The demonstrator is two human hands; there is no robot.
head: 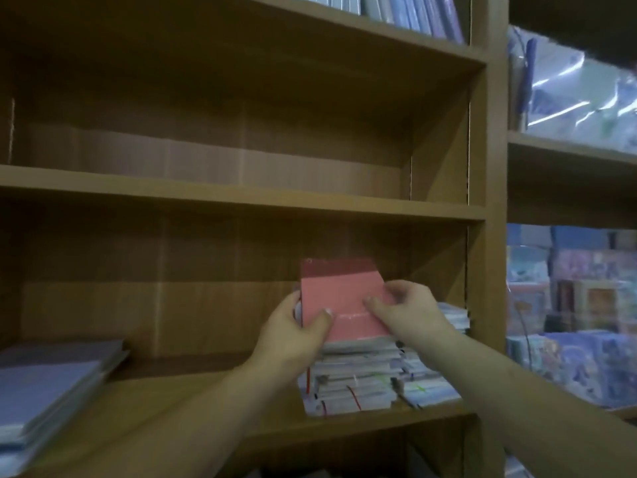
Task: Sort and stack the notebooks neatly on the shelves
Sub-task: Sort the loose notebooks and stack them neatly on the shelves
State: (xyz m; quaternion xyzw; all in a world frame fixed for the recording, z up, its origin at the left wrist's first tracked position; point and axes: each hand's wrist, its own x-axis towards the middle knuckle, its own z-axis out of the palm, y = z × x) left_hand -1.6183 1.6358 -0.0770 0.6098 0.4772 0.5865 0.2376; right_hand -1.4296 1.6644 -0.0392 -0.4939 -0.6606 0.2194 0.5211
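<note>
Shelving unit point(496, 167): wooden, several boards. The work is on the lower shelf point(206, 401), at its right end close to the upright.
Blue notebooks point(51, 384): a flat pile at the near left of that shelf, well apart from the hands. I see little risk to it.
Notebook stack point(358, 377): tall pile of pale notebooks on the right. Its layers are skewed, and the bottom ones reach the shelf's near edge. A sideways push from above could slide the upper layers, and a pull toward the near side could tip some off the shelf.
Side pile point(455, 315): lower, just right of the stack and partly hidden by the right arm. A nudge from that arm could knock it out of line.
Pink notebook point(341, 298): on top of the stack. It appears tilted, far end raised and near end down on the pile. Let go at this angle, it would likely land crooked or slip toward the near side.
Left hand point(296, 336): grasps the pink notebook's left edge, thumb on the cover.
Right hand point(410, 312): fingers curled on its right edge, also holding. Uneven pressure between the two hands would twist the notebook off square.
Red ribbons point(355, 396): they hang from the stack's near face and could snag.
</note>
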